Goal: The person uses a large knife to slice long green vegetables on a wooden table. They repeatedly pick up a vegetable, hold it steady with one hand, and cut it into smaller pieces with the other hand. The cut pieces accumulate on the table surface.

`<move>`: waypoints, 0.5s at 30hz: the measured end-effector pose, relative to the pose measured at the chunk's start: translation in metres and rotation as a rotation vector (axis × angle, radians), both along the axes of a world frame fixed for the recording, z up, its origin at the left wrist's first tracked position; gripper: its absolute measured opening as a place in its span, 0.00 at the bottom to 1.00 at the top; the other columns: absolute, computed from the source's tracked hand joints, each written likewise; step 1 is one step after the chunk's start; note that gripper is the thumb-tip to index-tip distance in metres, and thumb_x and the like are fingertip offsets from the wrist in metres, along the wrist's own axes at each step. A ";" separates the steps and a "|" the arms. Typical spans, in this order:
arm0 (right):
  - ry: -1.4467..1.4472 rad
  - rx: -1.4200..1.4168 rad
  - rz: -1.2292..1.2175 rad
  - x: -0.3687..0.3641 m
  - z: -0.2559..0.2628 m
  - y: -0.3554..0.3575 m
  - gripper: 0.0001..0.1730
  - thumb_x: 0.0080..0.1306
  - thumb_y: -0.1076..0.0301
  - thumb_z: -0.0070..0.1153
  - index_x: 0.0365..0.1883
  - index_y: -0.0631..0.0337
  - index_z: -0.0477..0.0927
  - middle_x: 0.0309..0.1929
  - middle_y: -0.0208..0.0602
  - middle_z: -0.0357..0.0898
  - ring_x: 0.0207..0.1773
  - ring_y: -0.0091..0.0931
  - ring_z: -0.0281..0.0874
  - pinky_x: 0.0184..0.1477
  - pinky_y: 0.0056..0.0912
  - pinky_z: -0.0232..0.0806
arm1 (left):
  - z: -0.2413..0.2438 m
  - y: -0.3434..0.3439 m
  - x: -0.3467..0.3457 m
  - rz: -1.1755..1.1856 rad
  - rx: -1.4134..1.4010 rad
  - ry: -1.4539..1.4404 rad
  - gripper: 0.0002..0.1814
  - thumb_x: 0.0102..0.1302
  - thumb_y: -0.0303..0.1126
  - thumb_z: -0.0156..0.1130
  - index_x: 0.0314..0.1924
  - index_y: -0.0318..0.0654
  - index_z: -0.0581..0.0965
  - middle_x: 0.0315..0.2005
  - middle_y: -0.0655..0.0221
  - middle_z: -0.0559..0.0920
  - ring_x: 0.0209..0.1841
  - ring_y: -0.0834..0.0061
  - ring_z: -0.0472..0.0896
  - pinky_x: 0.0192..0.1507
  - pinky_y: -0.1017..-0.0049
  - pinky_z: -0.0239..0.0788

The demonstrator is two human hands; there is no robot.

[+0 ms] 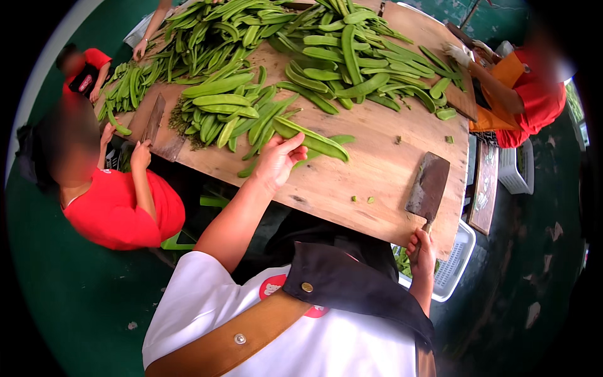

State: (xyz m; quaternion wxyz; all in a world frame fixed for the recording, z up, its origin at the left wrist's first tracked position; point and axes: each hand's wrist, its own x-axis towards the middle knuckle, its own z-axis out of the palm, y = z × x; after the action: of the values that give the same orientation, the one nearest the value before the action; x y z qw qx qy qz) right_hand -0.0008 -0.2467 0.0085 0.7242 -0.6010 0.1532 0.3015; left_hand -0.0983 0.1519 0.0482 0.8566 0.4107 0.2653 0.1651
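My left hand point(279, 161) grips the near end of a large flat green bean pod point(313, 140), raised over the wooden table. Another pod lies on the boards partly behind it. Left of that hand is a pile of green pods point(221, 110). My right hand point(422, 252) is closed round the handle of a cleaver point(429, 186), whose broad, stained blade is over the table's right part. Small cut green bits point(370, 200) lie between the hands. Larger heaps of pods point(348, 61) cover the far side of the table.
The wooden table's point(330, 198) near edge runs before my waist. A white plastic basket point(454, 278) with green pieces stands below its right corner. At left, a person in red point(127, 207) holds a knife point(154, 118); another person point(513, 94) in gloves works at right. A bench point(484, 188) stands beyond.
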 end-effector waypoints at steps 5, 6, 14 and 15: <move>-0.017 0.013 -0.013 -0.001 0.003 0.002 0.08 0.68 0.64 0.55 0.31 0.55 0.70 0.21 0.26 0.69 0.17 0.18 0.65 0.18 0.21 0.62 | 0.001 -0.010 -0.017 -0.386 0.459 0.621 0.11 0.66 0.34 0.64 0.33 0.32 0.78 0.26 0.65 0.82 0.28 0.76 0.81 0.29 0.78 0.72; -0.014 0.010 -0.007 -0.002 0.004 0.001 0.08 0.68 0.64 0.55 0.31 0.55 0.70 0.21 0.26 0.69 0.17 0.18 0.65 0.18 0.21 0.62 | 0.011 -0.021 -0.020 -0.342 0.702 0.696 0.11 0.66 0.32 0.63 0.31 0.30 0.79 0.23 0.64 0.81 0.25 0.75 0.80 0.26 0.75 0.71; -0.012 0.015 0.004 0.000 0.007 0.003 0.07 0.68 0.65 0.54 0.32 0.56 0.71 0.21 0.27 0.69 0.17 0.18 0.65 0.17 0.22 0.62 | -0.012 -0.016 0.032 -0.166 1.804 0.259 0.13 0.56 0.30 0.68 0.40 0.33 0.81 0.39 0.62 0.81 0.47 0.61 0.75 0.51 0.67 0.68; -0.009 0.016 -0.007 0.000 0.006 0.002 0.07 0.67 0.65 0.54 0.32 0.56 0.71 0.21 0.27 0.69 0.17 0.19 0.65 0.17 0.22 0.62 | -0.016 -0.018 0.032 -0.180 1.827 0.237 0.12 0.55 0.30 0.69 0.39 0.33 0.82 0.38 0.62 0.80 0.46 0.61 0.75 0.51 0.66 0.67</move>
State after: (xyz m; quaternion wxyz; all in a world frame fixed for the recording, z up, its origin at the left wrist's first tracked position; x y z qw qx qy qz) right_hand -0.0008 -0.2448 0.0142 0.7307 -0.5959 0.1497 0.2976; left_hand -0.0660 0.1341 0.0326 0.1770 0.9599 0.0852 0.2000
